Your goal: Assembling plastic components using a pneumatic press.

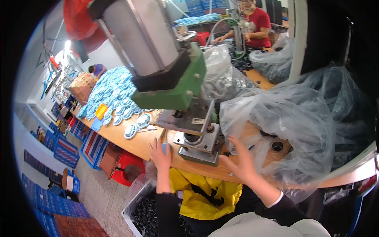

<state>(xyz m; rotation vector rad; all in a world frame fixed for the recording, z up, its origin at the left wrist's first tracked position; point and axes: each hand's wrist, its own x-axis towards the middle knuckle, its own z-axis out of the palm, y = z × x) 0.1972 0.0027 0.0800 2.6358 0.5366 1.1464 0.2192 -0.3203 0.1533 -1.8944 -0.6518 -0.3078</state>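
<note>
Left hand point(161, 155) is raised at the front edge of the wooden tabletop point(130, 140), forearm coming up near-vertical in a dark sleeve, palm turned toward the press; its fingers are curled lightly about a small pale blue-grey piece point(165, 148), which sits just left of the press base. Right hand point(240, 162) is extended forward and to the right, wrist bent, fingers spread wide and gripping nothing; it hovers at the mouth of a large clear plastic bag point(284, 118), crinkled and glossy, slumped on the tabletop. Inside the bag, dark ring-shaped parts point(277, 146) are visible through the film. Between the hands stands a bench press point(173, 75): a smooth grey metal cylinder on a green-painted cast frame, above stacked flat steel die plates point(195, 130) with guide posts, surfaces worn and oily. Further left on the tabletop lies a heap of oval blue-and-white pieces point(114, 93). Below the table edge, a white crate point(144, 213) holds black rings, beside a yellow cloth point(201, 193). A second person in a red shirt point(258, 25) works at a far bench.
</note>
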